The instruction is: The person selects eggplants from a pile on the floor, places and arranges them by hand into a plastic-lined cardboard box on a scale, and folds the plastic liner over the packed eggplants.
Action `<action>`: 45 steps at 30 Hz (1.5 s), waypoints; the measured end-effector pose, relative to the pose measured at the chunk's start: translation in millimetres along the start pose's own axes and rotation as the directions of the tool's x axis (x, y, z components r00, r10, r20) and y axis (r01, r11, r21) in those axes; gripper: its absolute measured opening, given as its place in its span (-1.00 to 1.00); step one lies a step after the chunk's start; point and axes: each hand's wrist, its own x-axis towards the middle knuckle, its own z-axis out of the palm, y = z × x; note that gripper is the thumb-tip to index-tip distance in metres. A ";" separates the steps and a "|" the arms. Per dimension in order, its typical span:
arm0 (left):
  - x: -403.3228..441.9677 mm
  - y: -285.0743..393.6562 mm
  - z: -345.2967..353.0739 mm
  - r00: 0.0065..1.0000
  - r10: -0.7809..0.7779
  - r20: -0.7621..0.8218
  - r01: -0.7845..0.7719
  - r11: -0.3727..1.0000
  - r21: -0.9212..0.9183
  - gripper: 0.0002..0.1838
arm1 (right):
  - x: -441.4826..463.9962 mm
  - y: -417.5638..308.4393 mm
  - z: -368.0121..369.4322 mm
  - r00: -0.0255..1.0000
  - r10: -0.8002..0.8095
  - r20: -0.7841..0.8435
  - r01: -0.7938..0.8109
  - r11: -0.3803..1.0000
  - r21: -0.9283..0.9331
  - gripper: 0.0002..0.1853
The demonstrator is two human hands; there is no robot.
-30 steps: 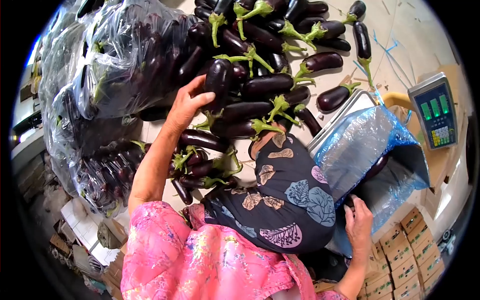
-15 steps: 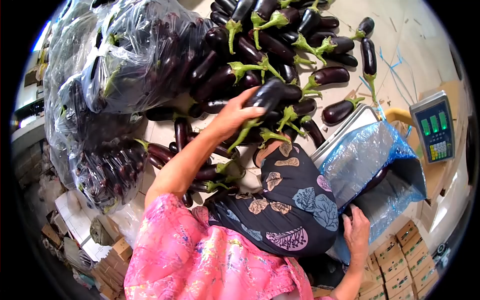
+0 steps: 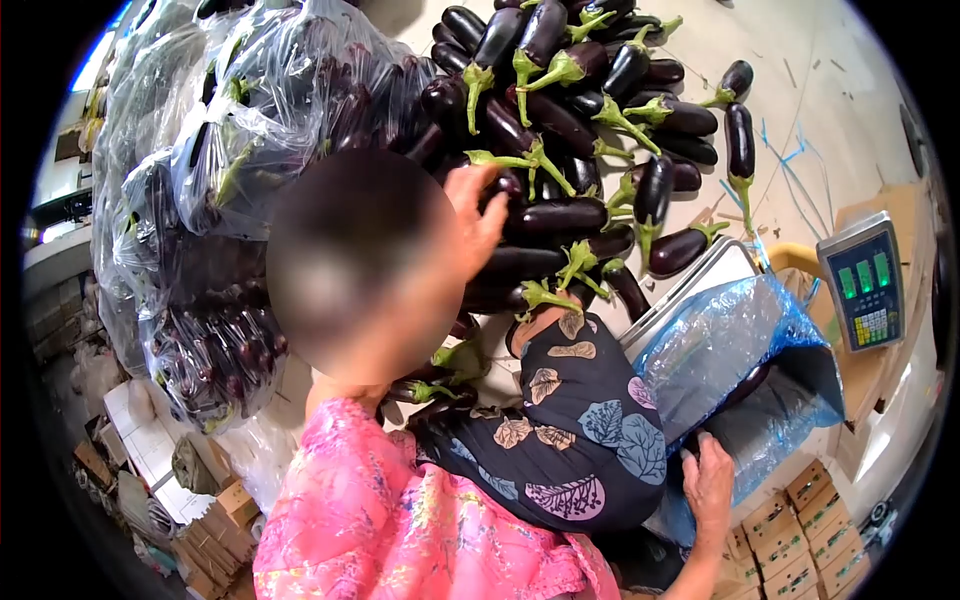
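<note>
My left hand (image 3: 472,215) is over the heap of dark purple eggplants (image 3: 565,215), its thumb and fingers apart beside one of them, holding nothing. A blurred round patch hides part of the forearm. My right hand (image 3: 708,478) pinches the near edge of the blue plastic bag (image 3: 695,340), whose mouth gapes to the right. Inside the bag an eggplant (image 3: 750,384) shows in part. Another eggplant (image 3: 655,192) lies at the heap's right side, its green stem pointing down toward the bag.
Clear plastic bags full of eggplants (image 3: 240,150) stand at the left. A scale display (image 3: 865,285) with green digits is at the right, beside a metal tray edge (image 3: 725,265). Small cardboard boxes (image 3: 780,540) are stacked at the lower right. Blue string (image 3: 790,155) lies on the floor.
The eggplant that was in my left hand has moved right and now lies on the heap's right side. My left hand has let go and drawn back left. My right hand stays at the bag.
</note>
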 end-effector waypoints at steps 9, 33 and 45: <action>39.2 -18.5 -11.8 0.977 0.213 0.009 -0.213 0.975 0.064 -0.71 | 6.4 -3.4 -0.6 0.999 0.030 0.029 -0.029 0.999 -0.042 -0.70; 96.7 87.4 88.2 0.815 0.394 0.425 -0.332 0.919 -0.213 -0.34 | 9.9 1.8 1.7 1.000 -0.015 -0.024 0.014 0.999 -0.050 -0.66; 43.4 -2.0 -54.4 0.646 -0.168 0.745 0.747 0.343 -0.570 -0.27 | 8.8 -4.5 -0.8 1.000 -0.001 0.023 0.001 1.000 0.002 -0.72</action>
